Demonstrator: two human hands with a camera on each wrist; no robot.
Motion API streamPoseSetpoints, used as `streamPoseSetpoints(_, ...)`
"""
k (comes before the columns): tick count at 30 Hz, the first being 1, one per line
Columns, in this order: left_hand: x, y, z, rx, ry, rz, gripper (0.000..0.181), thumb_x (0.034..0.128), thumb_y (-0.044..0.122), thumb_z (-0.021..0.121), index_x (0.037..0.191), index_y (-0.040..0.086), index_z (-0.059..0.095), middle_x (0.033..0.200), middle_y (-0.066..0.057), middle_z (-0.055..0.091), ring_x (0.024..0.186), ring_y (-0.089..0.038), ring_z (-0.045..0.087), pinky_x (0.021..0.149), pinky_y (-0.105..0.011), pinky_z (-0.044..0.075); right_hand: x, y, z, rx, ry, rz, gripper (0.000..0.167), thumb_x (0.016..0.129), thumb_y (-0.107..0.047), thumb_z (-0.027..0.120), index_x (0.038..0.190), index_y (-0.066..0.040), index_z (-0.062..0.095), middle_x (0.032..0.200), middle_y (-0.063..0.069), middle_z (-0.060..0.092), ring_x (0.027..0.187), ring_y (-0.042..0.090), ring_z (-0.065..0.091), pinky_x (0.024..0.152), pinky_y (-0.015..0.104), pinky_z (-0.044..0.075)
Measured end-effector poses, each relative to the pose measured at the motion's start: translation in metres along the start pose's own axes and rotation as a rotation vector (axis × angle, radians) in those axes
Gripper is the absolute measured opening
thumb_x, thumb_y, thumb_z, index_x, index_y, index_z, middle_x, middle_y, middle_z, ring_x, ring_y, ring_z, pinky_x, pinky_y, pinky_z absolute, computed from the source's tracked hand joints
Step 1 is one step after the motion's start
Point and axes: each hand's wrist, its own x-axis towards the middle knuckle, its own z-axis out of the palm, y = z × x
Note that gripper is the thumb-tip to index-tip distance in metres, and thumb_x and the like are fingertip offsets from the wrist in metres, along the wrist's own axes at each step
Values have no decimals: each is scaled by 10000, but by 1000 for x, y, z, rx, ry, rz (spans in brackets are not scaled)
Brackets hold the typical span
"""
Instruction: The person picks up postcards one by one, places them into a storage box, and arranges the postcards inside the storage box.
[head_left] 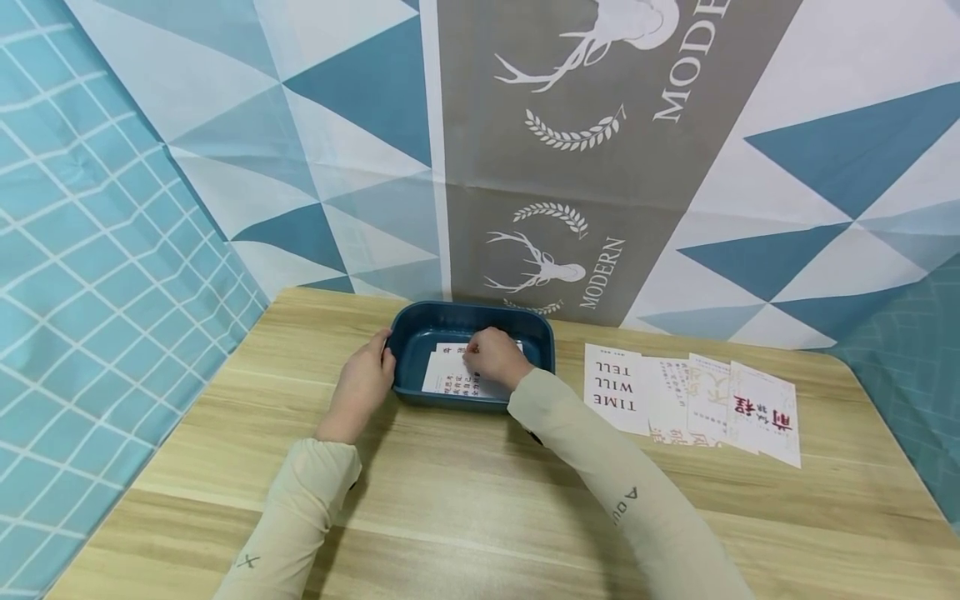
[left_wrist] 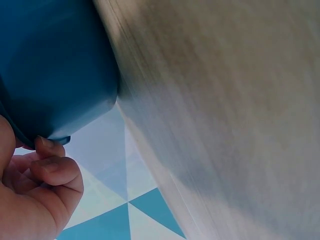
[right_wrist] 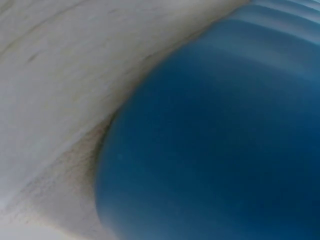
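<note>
The left hand [head_left: 366,375] grips the left end of a blue tray [head_left: 457,318], its thumb up at the rim and its fingers bent in against the outside edge. The right hand [head_left: 495,357] reaches over the near right side into the tray, its fingers bent down onto white cards [head_left: 450,373]; whether it pinches one or only touches them, I cannot tell. The tray sits on the table close to the wall, and the cards lie inside it overlapping, the upper one printed with dark characters and another showing past its far edge. The right wrist's view is blurred and mostly filled by the tray's outer side. Both forearms wear pale sleeves [head_left: 622,492] with dark marks. To the right of the tray, apart from it, more printed cards overlap in a row on the wood-grain table [head_left: 450,500]: a "TIME WILL TELL" card [head_left: 613,383], upside down to the person, stands nearest the tray, and a card with bold red characters [head_left: 765,408] ends the row. Behind the table hangs a wall covering [head_left: 532,167] of blue, white and grey triangles with a grey band of deer heads, and at the left a light blue sheet [head_left: 90,250] with white grid lines.
</note>
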Motion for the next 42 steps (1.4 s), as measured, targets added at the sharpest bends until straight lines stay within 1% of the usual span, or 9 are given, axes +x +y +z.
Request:
streamPoseSetpoints(2,0,0,0,1,1,2,417,983,122,387,1368,-38,411,1217,-288,571,1058,-397,595,888,-496,482,-2,0,-3,-2,12,4,218,930,-209,557,972,-67,717,992,61,686,746,168,560,653,281,465)
streamPoseSetpoints(8,1,1,2,2,-2,6,417,985,123,375,1367,-40,411,1207,-293,574,1050,-403,596,884,-501,481,-9,-2,-15,-26,63,3,227,945,-235,524,1010,-95,690,950,38,681,657,143,554,605,276,449)
streamPoseSetpoints(13,1,2,2,0,-15,2,420,988,129,366,1372,-35,404,1204,-291,576,1022,-397,607,864,-500,487,-16,0,-25,0,76,-9,216,947,-224,516,1001,-96,682,858,36,673,565,139,525,534,262,413)
streamPoseSetpoints(16,1,2,1,-1,-18,4,419,988,128,363,1372,-35,404,1192,-292,580,1004,-391,611,856,-500,487,-21,1,-30,19,82,-15,204,945,-219,523,993,-98,680,836,32,670,556,138,525,517,260,408)
streamPoseSetpoints(26,1,-1,1,11,-4,19,418,981,122,368,1362,-43,409,1158,-300,589,938,-386,617,830,-503,486,-32,2,-47,-15,142,7,218,945,-243,518,993,-107,681,891,28,674,669,133,568,615,273,462)
streamPoseSetpoints(32,2,-3,0,7,1,26,418,973,109,361,1355,-52,412,1127,-309,592,904,-383,607,820,-510,479,-37,14,-55,4,202,11,234,939,-231,516,968,-78,689,850,45,664,665,154,551,592,260,444)
streamPoseSetpoints(38,0,0,-2,4,34,50,403,953,86,370,1322,-61,442,1128,-309,593,921,-400,607,826,-513,477,-46,26,-63,17,232,50,244,937,-245,514,987,-74,681,916,60,667,750,174,571,682,296,483)
streamPoseSetpoints(41,0,-1,-1,7,29,51,405,957,91,371,1327,-61,440,1139,-311,591,940,-407,608,835,-515,477,-51,33,-67,17,246,63,246,937,-251,515,996,-77,678,929,59,665,766,177,571,698,307,486)
streamPoseSetpoints(42,1,-1,-1,1,14,46,414,964,97,363,1341,-62,425,1147,-321,582,943,-414,603,842,-522,472,-53,35,-68,19,251,66,244,936,-251,517,995,-77,678,925,59,665,763,178,569,695,306,482)
